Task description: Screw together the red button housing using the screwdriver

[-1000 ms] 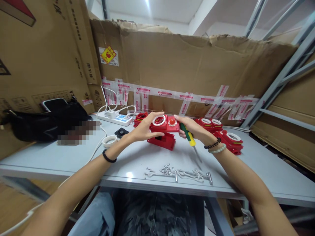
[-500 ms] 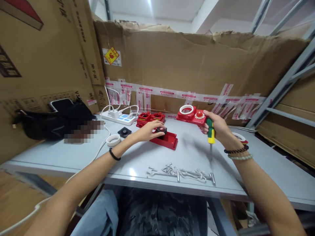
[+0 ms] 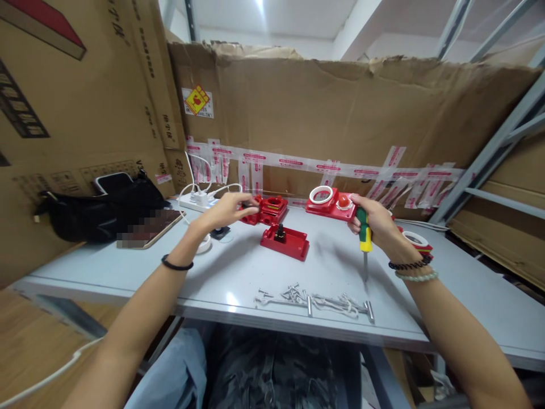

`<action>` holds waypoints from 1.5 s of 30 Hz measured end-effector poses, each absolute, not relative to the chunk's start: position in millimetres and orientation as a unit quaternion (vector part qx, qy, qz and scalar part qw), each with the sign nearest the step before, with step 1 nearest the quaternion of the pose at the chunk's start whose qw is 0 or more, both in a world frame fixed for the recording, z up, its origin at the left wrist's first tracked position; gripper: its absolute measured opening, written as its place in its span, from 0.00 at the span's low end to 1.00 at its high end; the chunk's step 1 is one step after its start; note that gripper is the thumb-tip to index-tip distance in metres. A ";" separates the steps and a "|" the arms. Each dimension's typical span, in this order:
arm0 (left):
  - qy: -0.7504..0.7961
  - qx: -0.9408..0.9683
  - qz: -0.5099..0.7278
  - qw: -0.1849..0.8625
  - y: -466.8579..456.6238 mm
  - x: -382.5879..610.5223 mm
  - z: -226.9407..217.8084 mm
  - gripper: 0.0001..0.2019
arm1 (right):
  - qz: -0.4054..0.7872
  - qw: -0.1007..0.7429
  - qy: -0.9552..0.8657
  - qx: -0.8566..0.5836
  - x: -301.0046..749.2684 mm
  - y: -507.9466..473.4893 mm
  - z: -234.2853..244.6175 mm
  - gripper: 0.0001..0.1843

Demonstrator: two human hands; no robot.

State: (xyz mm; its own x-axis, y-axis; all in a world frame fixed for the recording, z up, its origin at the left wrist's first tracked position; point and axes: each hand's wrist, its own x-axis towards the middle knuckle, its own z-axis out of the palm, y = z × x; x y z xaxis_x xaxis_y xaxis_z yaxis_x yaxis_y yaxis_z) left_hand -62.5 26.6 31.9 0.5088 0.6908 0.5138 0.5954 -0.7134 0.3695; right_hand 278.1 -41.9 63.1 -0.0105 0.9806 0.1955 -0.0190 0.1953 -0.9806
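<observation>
head view: right fingers [image 3: 354,226] hold a screwdriver [image 3: 365,232] and red cover [image 3: 331,209].

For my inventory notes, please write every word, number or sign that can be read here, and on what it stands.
"LM…": white label on the back cardboard; the rest is blurred.
"V…": left cardboard box; its Chinese characters are too blurred to quote.
Sign: yellow diamond sticker over the label, red picture; lettering unreadable.
Pink print on the tape: too small.

Tray [image 3: 290,246] on tbl [image 3: 238,270] w/ screws [image 3: 293,293] in front, pwr strip [image 3: 186,201] behind & L, bag [image 3: 76,218] far L.
</observation>
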 end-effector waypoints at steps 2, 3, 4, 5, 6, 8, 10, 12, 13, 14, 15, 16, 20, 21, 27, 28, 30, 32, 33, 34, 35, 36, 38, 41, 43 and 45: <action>0.442 0.860 0.242 0.079 34.0 -91.4 30.9 0.17 | 0.450 0.548 -0.548 -0.444 276.8 -41.9 62.1 0.18; 0.476 0.852 0.200 0.090 38.2 -103.8 28.2 0.18 | 0.449 0.547 -0.549 -0.445 276.2 -41.7 61.6 0.19; 0.508 0.840 0.157 0.107 42.2 -114.0 24.7 0.18 | 0.447 0.547 -0.550 -0.445 275.8 -41.5 61.2 0.19; 0.534 0.827 0.125 0.121 45.9 -121.7 21.0 0.18 | 0.446 0.546 -0.552 -0.445 275.5 -41.2 60.8 0.19; 0.551 0.818 0.106 0.124 48.8 -126.8 17.7 0.18 | 0.445 0.546 -0.554 -0.445 275.4 -40.9 60.4 0.19; 0.570 0.809 0.080 0.117 52.5 -130.7 13.3 0.18 | 0.443 0.547 -0.554 -0.445 275.4 -40.4 60.0 0.20; 0.579 0.806 0.068 0.105 53.8 -129.7 12.1 0.19 | 0.442 0.549 -0.552 -0.446 275.3 -40.0 59.8 0.20; 0.585 0.802 0.063 0.101 54.5 -127.9 12.5 0.19 | 0.439 0.547 -0.552 -0.450 274.8 -40.1 59.8 0.21; 0.586 0.802 0.064 0.099 55.1 -127.4 12.6 0.19 | 0.437 0.545 -0.555 -0.452 274.4 -40.5 59.9 0.21; 0.586 0.802 0.066 0.095 56.0 -127.3 12.6 0.18 | 0.438 0.541 -0.558 -0.451 274.0 -41.0 60.1 0.21; 0.587 0.802 0.069 0.090 57.2 -127.5 12.3 0.18 | 0.440 0.539 -0.560 -0.450 273.5 -41.7 60.4 0.21; 0.588 0.801 0.073 0.083 58.7 -128.0 11.8 0.17 | 0.442 0.537 -0.562 -0.447 273.1 -42.5 60.8 0.21; 0.595 0.796 0.092 0.053 64.4 -131.4 8.2 0.15 | 0.447 0.528 -0.572 -0.441 272.0 -45.1 62.3 0.22; 0.595 0.797 0.095 0.050 65.3 -132.6 7.5 0.15 | 0.446 0.526 -0.575 -0.441 271.8 -45.4 62.5 0.22; 0.577 0.809 0.109 0.023 63.7 -134.6 12.3 0.14 | 0.440 0.520 -0.585 -0.440 271.9 -44.7 61.1 0.21; 0.566 0.816 0.117 0.010 62.1 -131.8 14.8 0.14 | 0.440 0.519 -0.585 -0.442 272.0 -44.7 60.8 0.21; 0.527 0.837 0.144 -0.021 57.8 -122.7 19.7 0.14 | 0.440 0.518 -0.583 -0.444 272.2 -45.0 60.5 0.21; 0.486 0.858 0.163 -0.037 53.0 -111.3 21.9 0.14 | 0.445 0.516 -0.582 -0.444 272.4 -45.3 60.3 0.21; 0.477 0.864 0.155 -0.028 50.7 -106.0 21.6 0.13 | 0.448 0.514 -0.583 -0.443 272.4 -45.4 60.3 0.22; 0.480 0.866 0.139 -0.011 48.8 -101.7 20.3 0.11 | 0.449 0.512 -0.584 -0.442 272.3 -45.4 60.2 0.22; 0.487 0.866 0.118 0.009 47.2 -98.7 18.2 0.10 | 0.448 0.510 -0.586 -0.442 272.1 -45.4 60.2 0.22; 0.495 0.863 0.098 0.027 46.0 -97.1 15.8 0.09 | 0.447 0.509 -0.587 -0.443 271.8 -45.4 60.2 0.23; 0.509 0.856 0.065 0.059 44.3 -97.1 11.6 0.08 | 0.445 0.506 -0.587 -0.449 271.2 -45.5 60.1 0.22; 0.504 0.858 0.053 0.086 40.7 -96.8 11.5 0.11 | 0.450 0.496 -0.591 -0.449 270.1 -46.1 59.3 0.21; 0.465 0.876 0.112 0.068 34.7 -88.9 16.2 0.14 | 0.448 0.489 -0.606 -0.439 268.6 -47.0 58.1 0.21; 0.395 0.890 0.225 0.040 24.3 -71.6 22.5 0.17 | 0.431 0.479 -0.628 -0.437 265.8 -48.6 56.6 0.22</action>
